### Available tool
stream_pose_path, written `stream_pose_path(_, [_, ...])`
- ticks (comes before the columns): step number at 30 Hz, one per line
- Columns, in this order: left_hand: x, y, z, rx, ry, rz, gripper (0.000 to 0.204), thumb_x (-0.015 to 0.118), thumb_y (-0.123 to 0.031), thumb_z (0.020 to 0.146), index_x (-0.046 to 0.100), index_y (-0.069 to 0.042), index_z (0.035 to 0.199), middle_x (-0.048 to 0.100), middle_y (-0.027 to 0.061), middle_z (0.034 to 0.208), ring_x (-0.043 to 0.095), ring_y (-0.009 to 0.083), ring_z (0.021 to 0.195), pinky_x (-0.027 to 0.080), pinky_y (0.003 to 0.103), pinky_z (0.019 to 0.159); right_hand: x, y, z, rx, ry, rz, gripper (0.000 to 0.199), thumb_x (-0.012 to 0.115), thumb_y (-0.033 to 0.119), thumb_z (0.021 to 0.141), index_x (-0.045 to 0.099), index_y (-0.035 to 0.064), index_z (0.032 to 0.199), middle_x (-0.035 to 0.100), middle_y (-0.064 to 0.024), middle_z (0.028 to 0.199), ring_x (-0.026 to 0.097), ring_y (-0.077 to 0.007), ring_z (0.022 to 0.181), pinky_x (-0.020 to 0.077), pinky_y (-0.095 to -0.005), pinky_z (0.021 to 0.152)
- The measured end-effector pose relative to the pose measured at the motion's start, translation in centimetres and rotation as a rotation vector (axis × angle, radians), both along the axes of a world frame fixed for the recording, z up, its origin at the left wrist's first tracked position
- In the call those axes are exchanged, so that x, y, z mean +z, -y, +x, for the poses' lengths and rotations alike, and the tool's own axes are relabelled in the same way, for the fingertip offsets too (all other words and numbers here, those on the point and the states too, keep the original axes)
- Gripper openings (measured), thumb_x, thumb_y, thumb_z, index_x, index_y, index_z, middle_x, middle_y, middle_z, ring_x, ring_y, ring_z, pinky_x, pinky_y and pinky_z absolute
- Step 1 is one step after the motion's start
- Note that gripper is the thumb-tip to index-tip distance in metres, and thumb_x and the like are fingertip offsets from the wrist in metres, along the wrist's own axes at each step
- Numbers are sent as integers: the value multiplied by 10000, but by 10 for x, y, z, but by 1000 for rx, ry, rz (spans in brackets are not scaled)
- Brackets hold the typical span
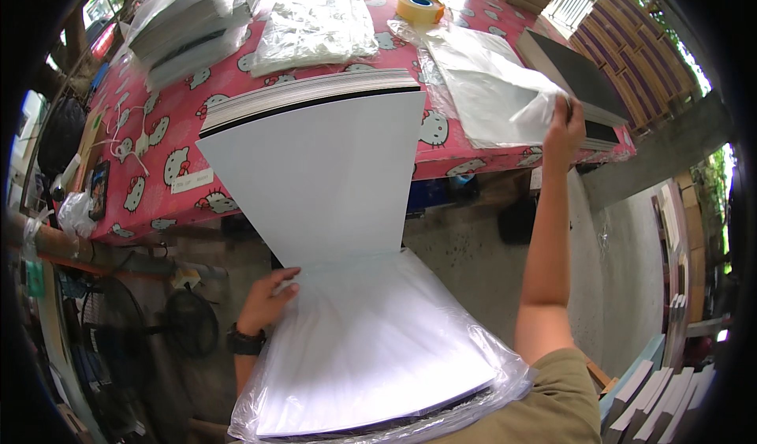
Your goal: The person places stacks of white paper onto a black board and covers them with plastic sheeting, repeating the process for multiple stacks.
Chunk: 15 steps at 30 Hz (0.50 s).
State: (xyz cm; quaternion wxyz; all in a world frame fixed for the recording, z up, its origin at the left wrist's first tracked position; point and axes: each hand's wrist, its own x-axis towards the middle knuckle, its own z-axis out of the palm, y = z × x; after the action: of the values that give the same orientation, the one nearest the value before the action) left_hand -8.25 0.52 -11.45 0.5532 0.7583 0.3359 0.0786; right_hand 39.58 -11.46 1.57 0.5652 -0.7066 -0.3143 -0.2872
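Note:
A stack of large white sheets in a clear plastic bag (pixel 378 333) leans toward me at the lower middle. My left hand (pixel 270 300), with a dark band on its wrist, grips the left edge of this bagged stack, its fingertips at the upper corner. Beyond it, a thick stack of white sheets (pixel 323 160) with a black layer near its top rests on the table and juts past the front edge. At the right, my right hand (pixel 563 132) is closed on the near corner of the top bag in a pile of flat plastic bags (pixel 481 81).
The table has a pink patterned cover (pixel 181 148). On it sit a tape roll (pixel 420 8), folded clear plastic (pixel 315 30), wrapped stacks (pixel 189 30) and a dark-topped stack (pixel 576 73). A fan (pixel 189 322) stands lower left; books (pixel 658 397) lie lower right.

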Motion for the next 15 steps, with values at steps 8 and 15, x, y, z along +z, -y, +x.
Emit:
stream_pose_path(8, [151, 4, 54, -193, 631, 213, 559, 695, -205, 673, 467, 34, 1124, 535, 142, 1049, 484, 215, 1009, 366, 304, 864, -2, 10, -218, 1774, -200, -1317, 156, 544, 171, 788, 556, 29, 854, 578, -156, 723, 562, -314, 724, 425, -377, 647])
stream_pose_path(15, [129, 11, 84, -52, 283, -183, 259, 673, -179, 730, 593, -4, 904, 587, 11, 769, 508, 63, 692, 408, 209, 632, 32, -44, -226, 1250, -518, -487, 177, 586, 100, 774, 544, 26, 929, 559, -32, 715, 532, -100, 632, 427, -230, 550])
